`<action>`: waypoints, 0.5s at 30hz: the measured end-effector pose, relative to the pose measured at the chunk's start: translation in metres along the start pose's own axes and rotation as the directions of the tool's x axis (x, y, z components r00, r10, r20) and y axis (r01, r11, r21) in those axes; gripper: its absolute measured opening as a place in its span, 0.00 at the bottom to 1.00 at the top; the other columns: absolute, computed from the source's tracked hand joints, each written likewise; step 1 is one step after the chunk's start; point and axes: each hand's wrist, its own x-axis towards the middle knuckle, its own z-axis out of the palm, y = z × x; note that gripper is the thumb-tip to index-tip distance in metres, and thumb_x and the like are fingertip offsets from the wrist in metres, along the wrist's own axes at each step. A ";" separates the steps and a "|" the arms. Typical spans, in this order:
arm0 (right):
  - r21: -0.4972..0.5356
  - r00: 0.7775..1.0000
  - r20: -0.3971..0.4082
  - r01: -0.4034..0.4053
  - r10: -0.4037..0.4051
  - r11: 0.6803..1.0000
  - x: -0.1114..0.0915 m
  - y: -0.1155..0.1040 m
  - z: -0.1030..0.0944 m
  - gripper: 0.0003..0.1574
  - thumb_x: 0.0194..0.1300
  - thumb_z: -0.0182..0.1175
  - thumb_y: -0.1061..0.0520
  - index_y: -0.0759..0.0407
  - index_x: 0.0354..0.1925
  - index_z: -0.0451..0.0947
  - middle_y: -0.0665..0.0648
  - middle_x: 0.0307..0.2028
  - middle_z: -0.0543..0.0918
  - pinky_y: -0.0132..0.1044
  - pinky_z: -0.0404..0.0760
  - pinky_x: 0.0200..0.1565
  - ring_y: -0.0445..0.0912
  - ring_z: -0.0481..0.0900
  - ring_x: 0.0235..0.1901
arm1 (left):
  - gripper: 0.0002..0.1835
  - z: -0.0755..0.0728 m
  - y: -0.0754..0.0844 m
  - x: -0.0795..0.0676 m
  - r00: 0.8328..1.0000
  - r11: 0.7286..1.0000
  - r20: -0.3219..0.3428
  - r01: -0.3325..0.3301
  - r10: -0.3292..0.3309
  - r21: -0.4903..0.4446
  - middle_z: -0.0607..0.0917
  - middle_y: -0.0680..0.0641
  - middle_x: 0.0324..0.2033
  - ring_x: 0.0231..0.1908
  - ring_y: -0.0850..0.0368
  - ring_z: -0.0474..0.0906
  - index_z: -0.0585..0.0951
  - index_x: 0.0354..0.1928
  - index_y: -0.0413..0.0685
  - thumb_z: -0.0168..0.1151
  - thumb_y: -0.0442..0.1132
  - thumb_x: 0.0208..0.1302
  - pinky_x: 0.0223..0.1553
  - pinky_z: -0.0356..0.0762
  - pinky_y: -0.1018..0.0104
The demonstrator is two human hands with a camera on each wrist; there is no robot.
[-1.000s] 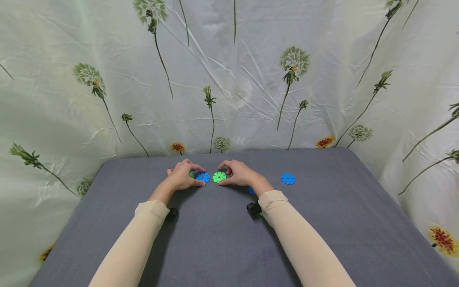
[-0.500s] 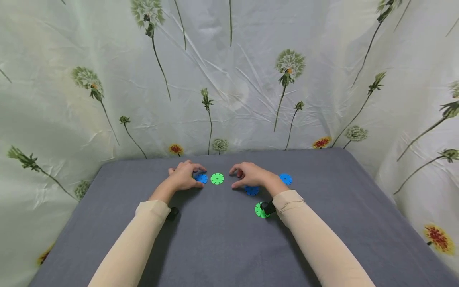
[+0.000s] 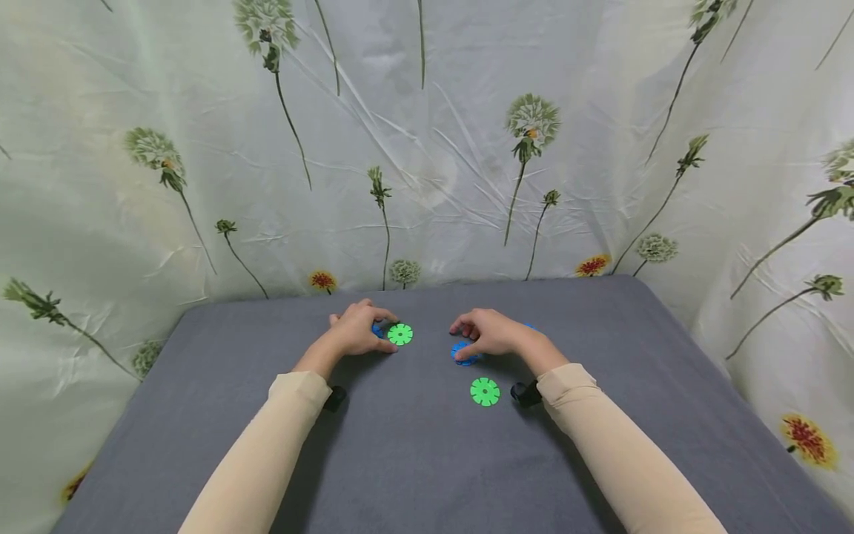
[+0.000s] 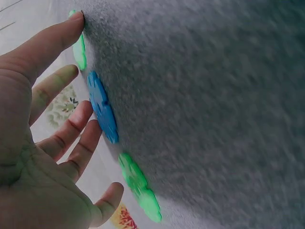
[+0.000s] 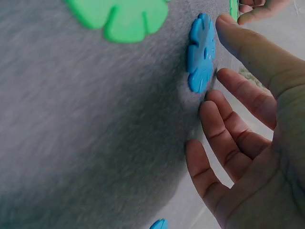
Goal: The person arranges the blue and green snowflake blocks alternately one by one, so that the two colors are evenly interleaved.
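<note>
My left hand [image 3: 360, 331] arches over the cloth, thumb and index fingertips at opposite edges of a green notched plastic disc [image 3: 400, 334]. Behind those fingers a blue disc [image 4: 102, 107] and another green disc [image 4: 139, 188] continue the row in the left wrist view; the head view shows only a bit of the blue one. My right hand [image 3: 497, 334] hovers at a second blue disc [image 3: 465, 354], the thumb tip overlapping its near side. In the right wrist view that blue disc [image 5: 201, 52] lies flat beside the thumb and loosely bent fingers.
A green disc [image 3: 485, 391] lies nearer to me, left of the right wrist's black camera [image 3: 525, 394]. Mostly hidden behind the right hand is another blue disc [image 3: 530, 326]. Grey cloth [image 3: 414, 460] covers the table, and a flower-printed curtain [image 3: 440, 148] hangs behind it.
My right hand has left the green disc and moved right and nearer to the blue disc. My left hand has shifted right, from the blue disc to the green one.
</note>
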 end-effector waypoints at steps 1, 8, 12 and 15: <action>-0.001 1.000 0.000 0.000 0.000 1.000 -0.002 0.001 0.000 0.33 0.66 0.78 0.49 0.59 0.65 0.83 0.58 0.54 0.86 0.46 0.81 0.62 0.50 0.83 0.55 | 0.31 0.000 0.001 0.001 1.000 1.000 0.001 0.000 0.000 0.001 0.77 0.43 0.64 0.66 0.40 0.72 0.85 0.67 0.66 0.80 0.57 0.62 0.62 0.59 0.30; -0.002 1.000 -0.020 0.004 -0.005 1.000 -0.011 0.012 0.002 0.34 0.63 0.80 0.48 0.56 0.64 0.85 0.54 0.51 0.85 0.46 0.80 0.62 0.47 0.82 0.52 | 0.28 0.002 0.004 0.005 1.000 1.000 0.003 0.008 -0.008 -0.018 0.77 0.43 0.66 0.65 0.41 0.72 0.87 0.65 0.67 0.80 0.55 0.63 0.62 0.59 0.31; 0.043 1.000 -0.019 0.001 0.000 0.999 -0.016 0.015 0.004 0.33 0.64 0.80 0.49 0.56 0.64 0.84 0.54 0.50 0.83 0.45 0.79 0.61 0.46 0.81 0.51 | 0.27 0.003 0.004 0.007 1.000 1.000 0.006 0.008 -0.008 -0.018 0.77 0.44 0.65 0.64 0.41 0.73 0.88 0.64 0.68 0.81 0.55 0.63 0.61 0.60 0.32; 0.082 1.000 -0.014 0.008 -0.007 0.997 -0.018 0.017 0.006 0.33 0.64 0.79 0.50 0.57 0.64 0.84 0.54 0.49 0.82 0.43 0.77 0.59 0.46 0.79 0.50 | 0.26 0.004 0.005 0.008 1.000 1.000 0.006 0.004 -0.004 -0.019 0.77 0.44 0.66 0.64 0.41 0.72 0.88 0.63 0.69 0.81 0.55 0.62 0.61 0.60 0.31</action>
